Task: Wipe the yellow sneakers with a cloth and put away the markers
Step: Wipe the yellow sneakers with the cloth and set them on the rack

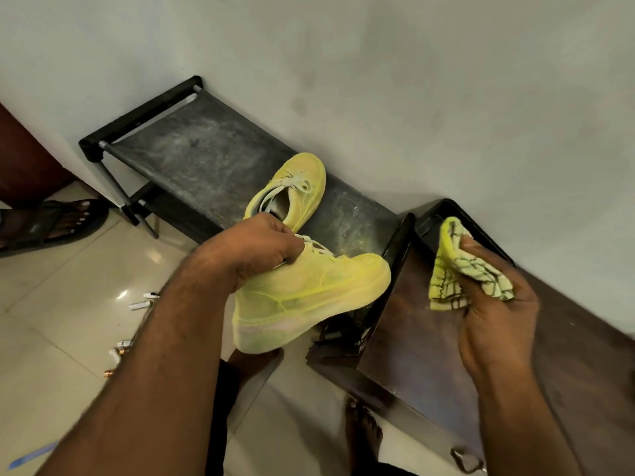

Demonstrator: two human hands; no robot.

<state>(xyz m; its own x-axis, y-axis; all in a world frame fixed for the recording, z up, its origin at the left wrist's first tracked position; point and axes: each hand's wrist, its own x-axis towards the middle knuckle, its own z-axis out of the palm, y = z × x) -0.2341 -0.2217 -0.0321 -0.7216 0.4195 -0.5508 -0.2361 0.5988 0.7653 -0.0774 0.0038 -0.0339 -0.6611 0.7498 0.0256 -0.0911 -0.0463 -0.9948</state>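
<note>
A person's left hand (261, 249) lifts one yellow sneaker (309, 297) by its collar, fingers curled in a firm grip, while the right hand (494, 297) clutches a bunched checked cloth (457, 273), held apart from the shoe. The second sneaker (295, 187) rests on the dusty black rack (192, 149). Markers (144, 300) lie scattered on the tiled floor (51, 321) near the person's feet; a careless step could send them rolling, and setting a cleaned shoe back on the rack's grimy surface would likely dirty it again.

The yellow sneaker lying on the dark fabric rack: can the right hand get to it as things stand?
Probably not freely: the right hand grips the yellow checked cloth, and the held yellow sneaker hangs between it and the sneaker on the rack.
</note>
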